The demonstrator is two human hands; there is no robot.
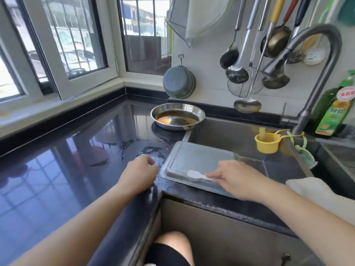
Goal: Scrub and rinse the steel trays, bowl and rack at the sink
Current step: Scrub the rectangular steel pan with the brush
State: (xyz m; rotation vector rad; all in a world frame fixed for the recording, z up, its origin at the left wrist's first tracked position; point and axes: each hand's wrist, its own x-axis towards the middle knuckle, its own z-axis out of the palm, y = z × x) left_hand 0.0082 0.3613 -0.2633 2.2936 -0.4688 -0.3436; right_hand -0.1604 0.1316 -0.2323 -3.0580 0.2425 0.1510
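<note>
A rectangular steel tray [194, 160] lies upside down across the sink's near left corner, partly over the basin. My right hand [236, 179] rests on its near edge and pinches the handle of a white plastic spoon [196, 174] lying on the tray. My left hand [141, 171] rests on the wet black counter [76, 160] just left of the tray, fingers loosely curled, holding nothing. A round steel bowl [177, 116] with brown sauce residue sits at the sink's far left corner.
The faucet [315, 73] arches over the sink [240, 139] from the right. A yellow cup [267, 142] hangs inside the basin. A green detergent bottle [334, 112] stands behind. Ladles and a strainer [244, 87] hang on the wall, with a grey pot [178, 82] below. White cloth [317, 191] lies at right.
</note>
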